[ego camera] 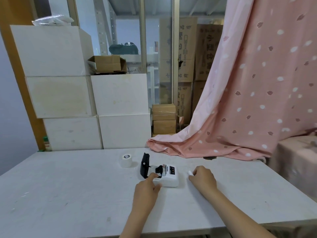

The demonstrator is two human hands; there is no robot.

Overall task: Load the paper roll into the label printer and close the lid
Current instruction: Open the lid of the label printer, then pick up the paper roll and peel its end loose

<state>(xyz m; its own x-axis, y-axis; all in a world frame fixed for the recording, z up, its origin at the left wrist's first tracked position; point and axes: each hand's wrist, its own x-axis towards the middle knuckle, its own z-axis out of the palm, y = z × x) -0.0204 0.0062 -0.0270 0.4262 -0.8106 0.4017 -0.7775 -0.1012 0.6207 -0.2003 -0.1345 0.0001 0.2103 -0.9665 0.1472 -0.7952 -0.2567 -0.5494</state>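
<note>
Touching the open label printer [167, 176], left hand [145, 191]; paper roll [126, 160] apart.

I see only two forearms and two hands of the person, coming in from the lower edge of the view. Both forearms are bare up to the edge; no sleeve is visible on them. The left hand [145, 189] has no ring, no glove and no watch that I can see. The right hand [203, 179] is also bare, with nothing worn at the wrist.
</note>
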